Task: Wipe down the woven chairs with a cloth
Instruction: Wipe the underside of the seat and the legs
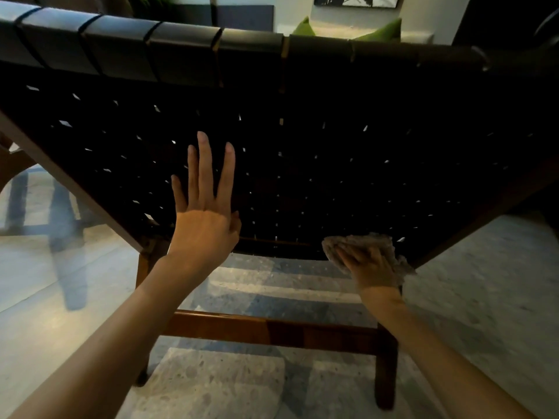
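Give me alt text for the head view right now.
The right hand presses a grey cloth to the lower edge of a dark woven chair back. The left hand lies flat and open on the weave.

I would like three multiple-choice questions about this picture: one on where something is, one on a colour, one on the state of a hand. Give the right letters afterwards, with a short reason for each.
1. Where is the cloth?
A. on the floor
B. against the lower right part of the woven panel
C. over the top rail

2. What colour are the cushions behind the chair?
A. green
B. red
C. white

3. How is the left hand?
A. closed in a fist
B. gripping a chair leg
C. open, fingers spread on the weave

Answers:
1. B: the right hand presses the cloth near the bottom edge of the woven panel, on the right.
2. A: two green cushions show above the top rail.
3. C: the left hand lies flat with its fingers apart and holds nothing.
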